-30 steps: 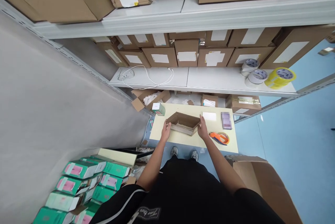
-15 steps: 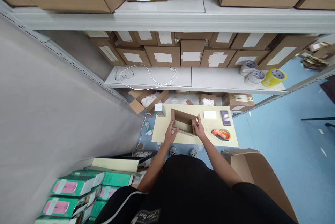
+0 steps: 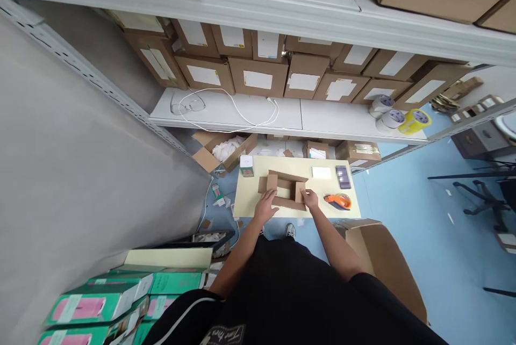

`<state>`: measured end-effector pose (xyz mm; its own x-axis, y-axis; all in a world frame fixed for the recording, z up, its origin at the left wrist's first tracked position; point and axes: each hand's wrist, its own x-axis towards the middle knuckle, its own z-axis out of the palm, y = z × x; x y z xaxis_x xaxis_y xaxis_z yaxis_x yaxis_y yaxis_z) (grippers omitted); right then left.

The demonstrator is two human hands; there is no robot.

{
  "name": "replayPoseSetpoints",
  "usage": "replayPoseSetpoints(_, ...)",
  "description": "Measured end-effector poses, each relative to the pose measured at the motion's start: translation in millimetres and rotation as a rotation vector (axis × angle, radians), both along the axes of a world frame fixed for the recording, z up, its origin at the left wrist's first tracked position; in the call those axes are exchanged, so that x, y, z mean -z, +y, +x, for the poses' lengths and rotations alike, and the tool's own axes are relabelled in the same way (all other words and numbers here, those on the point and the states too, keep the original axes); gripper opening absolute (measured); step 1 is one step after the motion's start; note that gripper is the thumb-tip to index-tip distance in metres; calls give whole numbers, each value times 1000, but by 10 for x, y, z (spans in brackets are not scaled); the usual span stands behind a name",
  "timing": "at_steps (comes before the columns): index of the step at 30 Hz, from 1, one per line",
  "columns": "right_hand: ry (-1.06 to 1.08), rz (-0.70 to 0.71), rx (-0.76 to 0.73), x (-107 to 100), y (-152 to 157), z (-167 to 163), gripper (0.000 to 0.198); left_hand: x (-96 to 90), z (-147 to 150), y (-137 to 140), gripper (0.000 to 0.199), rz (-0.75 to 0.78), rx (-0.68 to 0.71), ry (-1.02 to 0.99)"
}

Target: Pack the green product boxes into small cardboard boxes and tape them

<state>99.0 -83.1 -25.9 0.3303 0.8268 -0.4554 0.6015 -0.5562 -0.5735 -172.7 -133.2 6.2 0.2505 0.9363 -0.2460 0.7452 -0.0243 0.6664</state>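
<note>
A small cardboard box lies on the pale yellow table, its flaps raised or spread around a central opening. My left hand is at its left end, fingers against the left flap and the thumb near the front flap. At the opposite end my right hand pinches the right flap. To the left of the box stands a small white and green box. On the right are a white card, a blurred purple item and an orange tape dispenser.
Labelled cartons fill the shelf ahead, with a white cable and tape rolls in front. A large open carton stands at my right. Green boxes are stacked at lower left.
The cardboard box has come down flatter to the table, and its end flaps now show folded over or outward. Both hands moved with it; the head view has shifted and tilted.
</note>
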Motion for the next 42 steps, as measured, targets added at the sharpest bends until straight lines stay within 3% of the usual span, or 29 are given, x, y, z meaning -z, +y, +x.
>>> replayPoseSetpoints(3, -107, -29, 46, 49, -64, -81, 47, 39, -6, 49, 92, 23, 47, 68)
replayPoseSetpoints(6, -127, -33, 119, 97, -148, -94, 51, 74, -34, 122, 72, 64, 97, 111)
replayPoseSetpoints(8, -20, 18, 168, 116, -222, -87, 56, 80, -58, 183, 54, 80, 100, 111)
replayPoseSetpoints(11, 235, 166, 198, 118, -356, -103, 67, 59, -78, 275, 44, 94, 74, 110)
replayPoseSetpoints(14, 296, 310, 117, 110, -488, -157, 70, 30, -58, 343, 41, 110, 42, 134)
replayPoseSetpoints(19, 105, 381, -96, 104, -518, -179, 62, -9, 56, 383, 52, 112, -39, 218)
replayPoseSetpoints(23, 75, 350, -164, 42, -328, -78, 49, -70, 180, 390, 61, 94, -92, 251)
replayPoseSetpoints(29, -112, 266, -154, -48, -154, -5, 43, -149, 241, 604, 103, 52, -173, 293)
replayPoseSetpoints(33, -163, 211, -140, -31, -157, -60, 61, -160, 153, 928, 118, 183, 17, 303)
replayPoseSetpoints(36, -154, 178, -77, 24, -130, -70, 72, -154, 132, 1099, 114, 193, 180, 296)
replayPoseSetpoints(39, -84, 118, 7, 103, -78, -12, 84, -120, 184, 1096, 100, 187, 181, 306)
replayPoseSetpoints(42, 3, 56, 34, 166, -45, 63, 90, -46, 279, 938, 73, 165, 178, 322)
